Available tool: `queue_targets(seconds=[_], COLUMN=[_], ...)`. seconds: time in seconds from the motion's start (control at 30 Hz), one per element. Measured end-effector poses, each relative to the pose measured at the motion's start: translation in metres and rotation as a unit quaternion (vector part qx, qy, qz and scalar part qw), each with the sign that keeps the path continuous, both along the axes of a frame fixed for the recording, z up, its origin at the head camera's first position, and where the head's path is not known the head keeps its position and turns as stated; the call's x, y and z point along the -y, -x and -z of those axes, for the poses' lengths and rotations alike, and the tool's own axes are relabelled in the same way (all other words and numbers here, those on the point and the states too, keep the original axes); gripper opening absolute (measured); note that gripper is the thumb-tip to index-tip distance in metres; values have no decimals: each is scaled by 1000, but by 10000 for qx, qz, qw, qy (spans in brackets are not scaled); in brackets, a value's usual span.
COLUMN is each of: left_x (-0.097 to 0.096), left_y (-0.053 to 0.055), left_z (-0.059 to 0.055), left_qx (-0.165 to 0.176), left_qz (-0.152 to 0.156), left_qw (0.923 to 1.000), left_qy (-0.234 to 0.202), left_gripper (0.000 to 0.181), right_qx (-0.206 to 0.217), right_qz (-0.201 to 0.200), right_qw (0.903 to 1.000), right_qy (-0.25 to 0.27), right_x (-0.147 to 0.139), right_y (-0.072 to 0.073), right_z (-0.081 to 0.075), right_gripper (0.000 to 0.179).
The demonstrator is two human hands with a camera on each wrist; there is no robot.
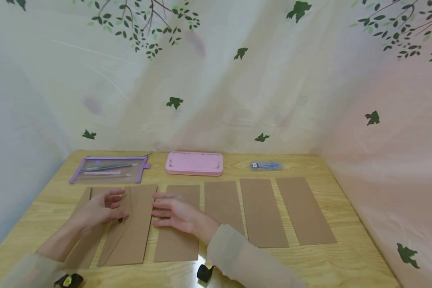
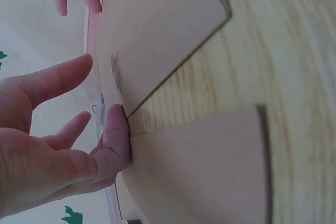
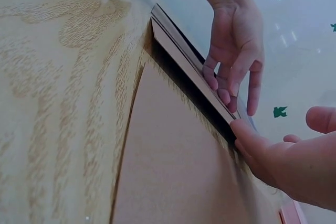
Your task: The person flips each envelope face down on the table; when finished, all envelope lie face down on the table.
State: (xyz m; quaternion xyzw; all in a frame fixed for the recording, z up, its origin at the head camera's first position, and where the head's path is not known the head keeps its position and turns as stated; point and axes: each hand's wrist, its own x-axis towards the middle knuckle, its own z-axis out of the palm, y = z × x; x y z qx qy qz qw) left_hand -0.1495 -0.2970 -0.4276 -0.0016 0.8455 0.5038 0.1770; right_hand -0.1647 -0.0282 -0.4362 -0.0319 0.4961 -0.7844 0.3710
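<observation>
Brown kraft-paper rectangles lie in a row on the table. On the second from the left, a kraft piece [image 1: 138,236] with a diagonal line and a small dark printed mark [image 2: 116,74], both hands are at work. My left hand [image 1: 99,210] reaches over its left side, fingers loosely bent, thumb by the mark. My right hand [image 1: 176,212] has its fairly straight fingertips at the right edge. In the right wrist view this piece's long edge [image 3: 189,72] stands raised, casting a dark shadow. The leftmost kraft piece [image 1: 81,248] is partly under the left wrist.
Behind the row lie a purple-trimmed mesh pouch [image 1: 140,176] with pens, a pink pencil case [image 1: 194,164] and a small clear blue packet [image 1: 266,166]. Several kraft pieces, including one at far right [image 1: 306,212], continue rightward. A patterned curtain [image 1: 216,80] hangs around the table [image 1: 349,264].
</observation>
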Motion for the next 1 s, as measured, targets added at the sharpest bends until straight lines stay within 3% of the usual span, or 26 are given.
queue_targets(seconds=[0.87, 1.0], left_x=[-2, -3], left_y=[0, -1], left_z=[0, -5], left_qx=[-38, 2], left_qz=[-45, 35], left_qw=[10000, 10000], left_qy=[30, 51], left_gripper=[86, 88], right_qx=[-15, 11], right_qz=[2, 35], right_qw=[9997, 9998], right_qy=[240, 211], right_x=[2, 3], right_y=[1, 1], right_z=[1, 1], right_gripper=[49, 49])
